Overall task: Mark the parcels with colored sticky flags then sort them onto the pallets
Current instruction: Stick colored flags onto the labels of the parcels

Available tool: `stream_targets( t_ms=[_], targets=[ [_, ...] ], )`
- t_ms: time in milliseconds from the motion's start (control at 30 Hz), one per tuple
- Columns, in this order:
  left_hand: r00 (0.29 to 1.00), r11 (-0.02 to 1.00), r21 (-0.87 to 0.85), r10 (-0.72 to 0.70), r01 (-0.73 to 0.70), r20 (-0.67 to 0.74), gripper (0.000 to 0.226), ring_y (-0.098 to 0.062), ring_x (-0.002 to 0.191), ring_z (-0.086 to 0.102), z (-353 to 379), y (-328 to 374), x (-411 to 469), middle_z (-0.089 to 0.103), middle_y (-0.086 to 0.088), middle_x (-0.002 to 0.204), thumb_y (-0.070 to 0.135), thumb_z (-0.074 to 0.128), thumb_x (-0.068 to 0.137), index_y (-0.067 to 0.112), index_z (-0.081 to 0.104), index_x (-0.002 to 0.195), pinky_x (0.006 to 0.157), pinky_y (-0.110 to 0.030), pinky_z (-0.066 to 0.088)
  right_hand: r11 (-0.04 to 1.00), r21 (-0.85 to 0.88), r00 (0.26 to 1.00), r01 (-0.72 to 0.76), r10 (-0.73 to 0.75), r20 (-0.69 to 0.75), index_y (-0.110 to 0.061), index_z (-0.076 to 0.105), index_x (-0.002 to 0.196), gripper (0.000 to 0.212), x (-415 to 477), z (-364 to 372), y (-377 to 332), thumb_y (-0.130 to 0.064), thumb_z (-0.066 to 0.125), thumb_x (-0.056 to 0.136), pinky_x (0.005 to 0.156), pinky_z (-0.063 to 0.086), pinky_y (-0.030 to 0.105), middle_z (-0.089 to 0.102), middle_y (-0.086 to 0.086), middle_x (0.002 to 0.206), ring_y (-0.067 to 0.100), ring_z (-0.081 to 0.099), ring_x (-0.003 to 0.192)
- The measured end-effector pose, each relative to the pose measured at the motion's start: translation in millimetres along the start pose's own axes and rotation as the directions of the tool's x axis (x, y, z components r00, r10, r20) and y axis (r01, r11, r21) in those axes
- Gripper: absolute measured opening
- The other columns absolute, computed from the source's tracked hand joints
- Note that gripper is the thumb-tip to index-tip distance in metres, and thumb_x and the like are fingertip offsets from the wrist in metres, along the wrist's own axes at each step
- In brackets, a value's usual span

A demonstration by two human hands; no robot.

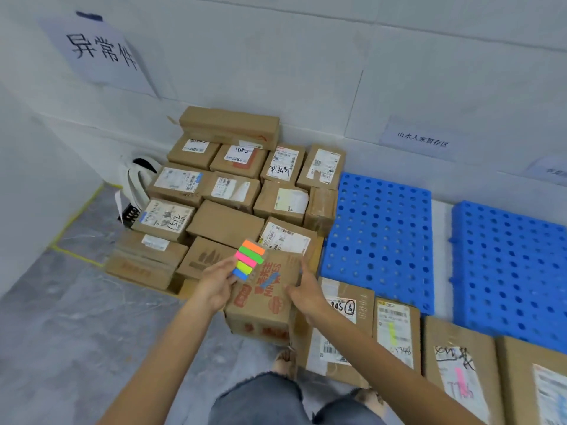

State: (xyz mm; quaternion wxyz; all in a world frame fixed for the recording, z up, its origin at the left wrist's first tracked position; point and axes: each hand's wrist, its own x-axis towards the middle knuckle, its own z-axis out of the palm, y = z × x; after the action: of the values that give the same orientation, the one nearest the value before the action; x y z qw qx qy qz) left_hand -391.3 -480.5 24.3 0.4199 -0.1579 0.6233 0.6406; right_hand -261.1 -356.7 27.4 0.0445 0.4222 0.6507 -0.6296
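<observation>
My left hand [216, 282] holds a pad of sticky flags [249, 259] with orange, green, pink, yellow and blue strips. Just right of it is a brown parcel with red print [266, 297], raised over the floor, with a blue flag on its top. My right hand [306, 288] grips that parcel's right edge. Behind it lies a pile of several cardboard parcels [227, 191] against the wall. Two blue perforated pallets [380, 234] [509, 268] lie to the right. The parcels in front of them include one with a yellow flag [395, 329] and one with a pink flag [457, 372].
A paper sign with large black characters [101, 53] hangs on the wall at left, and a smaller sign [423, 139] above the pallets. A white shoe [135, 185] lies left of the pile. Yellow tape [76, 216] marks the grey floor. My knees and feet show at the bottom.
</observation>
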Motion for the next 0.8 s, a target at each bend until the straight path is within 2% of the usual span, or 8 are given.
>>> stream_targets(
  t_ms=[100, 267, 400, 500, 567, 667, 733, 800],
  targets=[
    [0.999, 0.998, 0.036, -0.051, 0.051, 0.001, 0.026, -0.013, 0.066, 0.066, 0, -5, 17, 0.071, -0.004, 0.069, 0.007, 0.043, 0.098, -0.005, 0.055, 0.118, 0.058, -0.023, 0.053, 0.999, -0.033, 0.998, -0.033, 0.031, -0.050, -0.020, 0.023, 0.143, 0.061, 8, 5, 1, 0.004, 0.042, 0.091, 0.088, 0.053, 0.042, 0.053, 0.007, 0.126, 0.023, 0.056, 0.111],
    [0.998, 0.995, 0.082, -0.053, 0.054, -0.015, 0.031, -0.013, 0.068, 0.063, 3, -17, 38, 0.062, -0.009, 0.085, 0.004, 0.042, 0.098, -0.010, 0.050, 0.124, 0.051, -0.015, 0.051, 0.996, -0.093, 0.989, -0.012, -0.003, -0.151, -0.018, 0.018, 0.146, 0.067, 13, 16, 9, 0.009, 0.042, 0.090, 0.090, 0.047, 0.028, 0.048, 0.007, 0.134, 0.021, 0.050, 0.120],
    [0.995, 0.986, 0.152, -0.072, 0.062, 0.063, 0.030, -0.014, 0.077, 0.060, 3, -21, 43, 0.063, -0.007, 0.086, 0.008, 0.042, 0.099, -0.007, 0.053, 0.122, 0.060, -0.019, 0.050, 0.991, -0.133, 0.984, -0.015, -0.009, -0.180, -0.018, 0.014, 0.147, 0.072, 18, 22, 25, 0.009, 0.046, 0.088, 0.092, 0.046, 0.028, 0.044, 0.008, 0.139, 0.021, 0.048, 0.123],
    [0.993, 0.974, 0.221, -0.074, 0.052, 0.090, 0.028, -0.013, 0.078, 0.059, 2, -24, 42, 0.063, -0.004, 0.086, 0.011, 0.042, 0.099, -0.004, 0.055, 0.120, 0.062, -0.020, 0.046, 0.984, -0.180, 0.981, 0.012, -0.046, -0.187, -0.015, 0.021, 0.145, 0.067, 18, 21, 28, 0.006, 0.049, 0.088, 0.098, 0.043, 0.028, 0.044, 0.008, 0.139, 0.020, 0.046, 0.125],
    [0.996, 0.956, 0.292, -0.006, -0.020, 0.088, 0.025, -0.012, 0.077, 0.059, 1, -23, 38, 0.064, -0.001, 0.084, 0.013, 0.044, 0.099, 0.000, 0.058, 0.115, 0.060, -0.017, 0.046, 0.967, -0.245, 0.964, 0.075, -0.133, -0.230, -0.013, 0.033, 0.140, 0.055, 13, 18, 26, 0.003, 0.050, 0.089, 0.096, 0.035, 0.020, 0.046, 0.007, 0.135, 0.020, 0.044, 0.125],
    [0.973, 0.864, 0.450, 0.180, -0.228, 0.147, 0.017, -0.006, 0.073, 0.059, 4, -11, 23, 0.063, 0.004, 0.081, 0.014, 0.051, 0.096, 0.007, 0.064, 0.105, 0.055, -0.007, 0.044, 0.892, -0.381, 0.895, 0.244, -0.358, -0.267, -0.017, 0.045, 0.131, 0.041, 7, 7, 14, -0.006, 0.051, 0.092, 0.097, 0.029, 0.017, 0.049, 0.005, 0.128, 0.018, 0.042, 0.122],
    [0.942, 0.820, 0.469, 0.240, -0.327, 0.236, 0.013, 0.003, 0.064, 0.060, 10, 3, 11, 0.063, 0.004, 0.081, 0.014, 0.055, 0.093, 0.009, 0.064, 0.102, 0.053, -0.005, 0.043, 0.812, -0.453, 0.843, 0.367, -0.496, -0.207, -0.019, 0.049, 0.127, 0.035, 0, 0, -4, -0.014, 0.054, 0.092, 0.100, 0.032, 0.022, 0.049, 0.002, 0.127, 0.014, 0.040, 0.122],
    [0.919, 0.803, 0.474, 0.222, -0.362, 0.326, 0.009, 0.002, 0.060, 0.062, 16, 15, 0, 0.066, -0.003, 0.079, 0.016, 0.059, 0.091, 0.014, 0.064, 0.098, 0.055, -0.013, 0.048, 0.701, -0.537, 0.781, 0.469, -0.613, -0.117, -0.020, 0.054, 0.122, 0.032, -3, -5, -20, -0.025, 0.057, 0.091, 0.099, 0.036, 0.027, 0.051, 0.001, 0.123, 0.014, 0.042, 0.118]
  ],
)
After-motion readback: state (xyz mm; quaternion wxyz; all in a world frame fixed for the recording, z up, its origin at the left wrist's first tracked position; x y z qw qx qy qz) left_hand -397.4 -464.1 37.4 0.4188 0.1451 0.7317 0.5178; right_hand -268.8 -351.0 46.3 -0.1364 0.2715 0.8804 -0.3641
